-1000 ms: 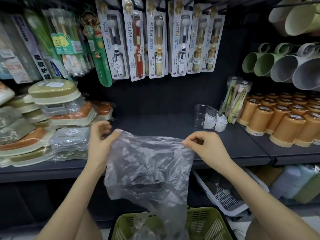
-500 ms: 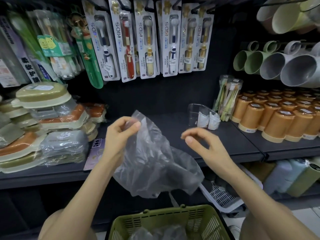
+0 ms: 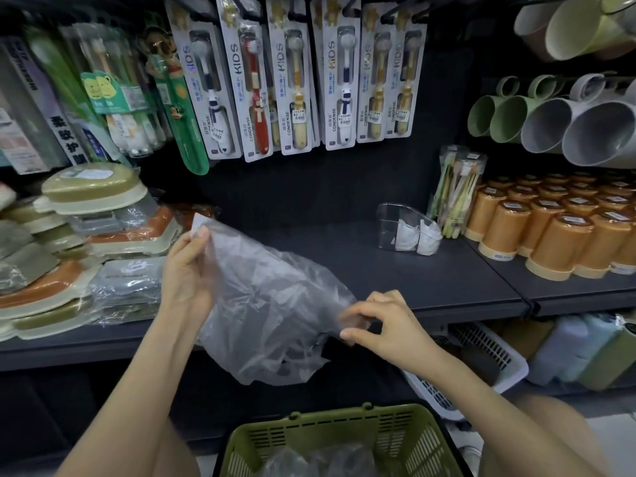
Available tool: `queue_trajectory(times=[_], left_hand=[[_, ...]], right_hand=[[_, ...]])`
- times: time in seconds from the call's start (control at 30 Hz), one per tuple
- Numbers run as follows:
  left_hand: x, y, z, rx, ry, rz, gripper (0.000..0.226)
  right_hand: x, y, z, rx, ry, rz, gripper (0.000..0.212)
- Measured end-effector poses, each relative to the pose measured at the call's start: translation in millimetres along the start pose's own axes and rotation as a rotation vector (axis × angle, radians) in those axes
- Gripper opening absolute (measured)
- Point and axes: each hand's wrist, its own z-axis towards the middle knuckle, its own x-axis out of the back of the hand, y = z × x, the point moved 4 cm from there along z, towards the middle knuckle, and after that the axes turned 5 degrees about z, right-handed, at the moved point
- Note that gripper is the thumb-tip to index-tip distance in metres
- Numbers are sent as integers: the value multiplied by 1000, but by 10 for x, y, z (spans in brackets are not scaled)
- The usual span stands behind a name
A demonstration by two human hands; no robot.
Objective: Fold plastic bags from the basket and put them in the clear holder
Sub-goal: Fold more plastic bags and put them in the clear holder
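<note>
1. While the plastic bag (image 3: 268,311) hangs crumpled and unfolded in the air over the near edge of the shelf (image 3: 430,284), the step in hand is judged to be spreading it out before the first fold. No fold is visible yet.
2. Left hand (image 3: 187,270): thumb and fingers are closed on the bag's upper left corner.
3. Right hand (image 3: 389,325): thumb and forefinger pinch the bag's lower right edge. The other fingers are loosely curled.
4. Next move, as judged: draw the two held points apart to tension the film, square the edges, then lay one edge over the other. Thin film is likely to slip and cling, so a firm pinch is advised.
5. Green basket (image 3: 330,428): it sits near, below both hands. More bags (image 3: 309,459) lie inside, so the task is judged to be partway done.
6. Clear holder (image 3: 389,218): it stands on the shelf to the far right, well apart from the held bag. Two white folded bags (image 3: 418,237) sit in it, and its left part looks unfilled.
7. Surroundings: orange cups (image 3: 557,235) stand to the right of the holder, toothbrush packs (image 3: 296,80) hang on the far wall, and wrapped boxes (image 3: 93,187) are stacked at the left.
</note>
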Motion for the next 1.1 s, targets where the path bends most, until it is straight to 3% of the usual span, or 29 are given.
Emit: queue_trajectory(times=[0.07,0.23,0.4,0.5,0.57,0.73,0.93,1.1], left_hand=[[95,37,28,-5,36,8,51],[324,95,69,-25,91,116,44],[404,21,91,-35,92,230,36],[348,-50,71,-30,73,268,32],[345,-70,84,-23,90,269,32],[370,-71,143,-24,128,303,31],[333,-69,151,-18,199,379,15],[371,-50,238,16,251,360,22]], right_hand=[[28,19,-13,-11,-9,-13,23],[240,111,-19,-83,74,-42,29],[442,158,31,-213,84,-43,8],[508,63,58,-187,126,-166,15],[547,1,66,-167,155,-124,23],[604,-103,107,-201,113,-201,22],[566,-213,121,-186,98,-258,21],[584,-99,200,-198,40,-54,29]])
